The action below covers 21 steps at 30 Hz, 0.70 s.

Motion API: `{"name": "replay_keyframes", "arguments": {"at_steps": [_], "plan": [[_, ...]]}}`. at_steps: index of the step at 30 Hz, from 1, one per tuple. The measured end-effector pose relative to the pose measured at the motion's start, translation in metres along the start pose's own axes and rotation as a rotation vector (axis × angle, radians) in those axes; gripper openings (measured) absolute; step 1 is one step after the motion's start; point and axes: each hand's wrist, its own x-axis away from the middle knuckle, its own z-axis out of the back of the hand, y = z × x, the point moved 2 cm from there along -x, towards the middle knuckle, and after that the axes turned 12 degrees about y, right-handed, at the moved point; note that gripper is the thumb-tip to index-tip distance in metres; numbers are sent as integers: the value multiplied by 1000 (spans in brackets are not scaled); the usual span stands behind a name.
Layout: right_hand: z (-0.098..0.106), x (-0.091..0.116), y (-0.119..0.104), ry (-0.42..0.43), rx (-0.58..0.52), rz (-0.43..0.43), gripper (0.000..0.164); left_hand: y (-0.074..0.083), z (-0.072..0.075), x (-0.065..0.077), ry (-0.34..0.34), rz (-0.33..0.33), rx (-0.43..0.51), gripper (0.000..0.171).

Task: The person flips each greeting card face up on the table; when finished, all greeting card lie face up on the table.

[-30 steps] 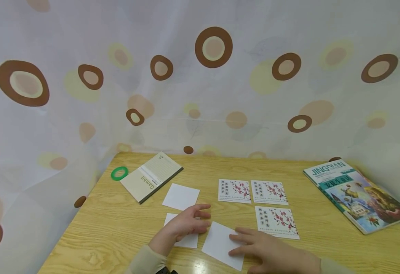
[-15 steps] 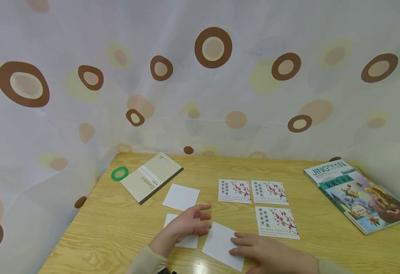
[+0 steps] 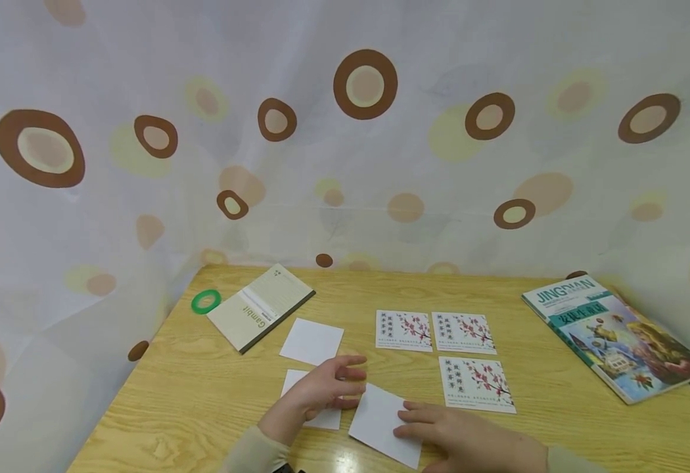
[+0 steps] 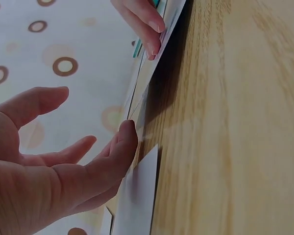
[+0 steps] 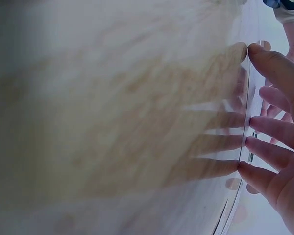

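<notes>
In the head view a plain white card (image 3: 385, 426) lies askew between the two hands near the table's front. The right hand (image 3: 457, 437) lays its spread fingertips over the card's right side; its thumb is cut off by the frame's bottom. At the card's upper left corner is the left hand (image 3: 327, 387), fingers bent loosely and apart. The left wrist view has a left fingertip (image 4: 127, 129) right at the card's near corner and nothing gripped. Another white card (image 3: 324, 419) lies partly hidden beneath the left hand. A further white card (image 3: 312, 341) is just beyond it.
Three cards printed with red blossoms and characters, such as the front one (image 3: 478, 384), lie right of centre. A notebook (image 3: 262, 307) and a green tape ring (image 3: 206, 301) are at the back left. A magazine (image 3: 617, 338) lies at the right edge, and a patterned curtain (image 3: 345, 164) hangs behind.
The right hand's fingers have shifted very slightly on the white card. Otherwise both hands and all the cards stay where they were.
</notes>
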Motion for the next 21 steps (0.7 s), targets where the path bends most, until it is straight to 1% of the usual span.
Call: {"name": "replay_keyframes", "arguments": {"at_steps": [7, 14, 18, 21], "plan": [[-3, -1, 1, -18, -1, -35, 60, -2, -1, 0, 2, -3, -41, 55], [-2, -1, 1, -8, -15, -52, 54, -3, -1, 0, 10, 10, -37, 53], [-2, -1, 0, 8, -9, -32, 50, -3, -1, -1, 15, 13, -39, 52], [-1, 0, 0, 30, 7, 5, 47, -2, -1, -1, 14, 9, -44, 52]]}}
